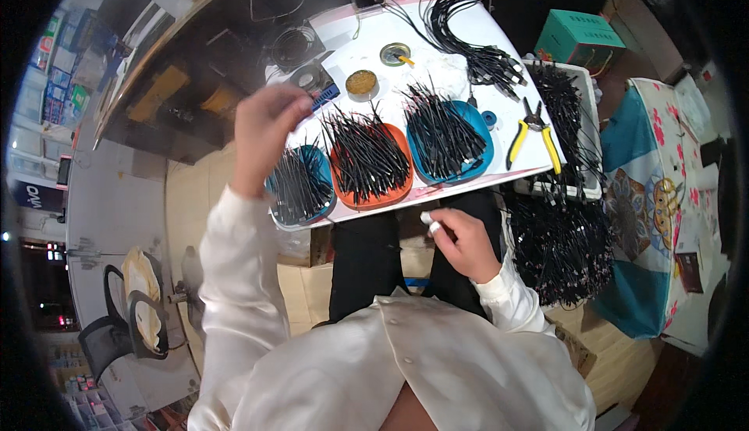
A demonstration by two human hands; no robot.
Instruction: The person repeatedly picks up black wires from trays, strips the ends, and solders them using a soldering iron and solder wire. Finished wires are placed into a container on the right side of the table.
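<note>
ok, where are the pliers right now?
In the head view, right of centre: the pliers lie on the table near its right edge, between the rightmost blue tray and the white bin.

The scene was viewed through one wide fisheye lens, the left of a pair worn side by side on the head. It was aimed downward and forward over the wearer's chest, so that the white satin shirt [351, 376] was seen closest, filling the lower edge. The tabletop [370, 37] was looked down upon a little farther away, its orange plastic bowl [402, 146] being placed near the centre. The stocked shelves [58, 80] at left and the floral tablecloth [659, 119] at right were caught farther out, bent toward the dark circular rim. The view was held upright and unmirrored.
</note>
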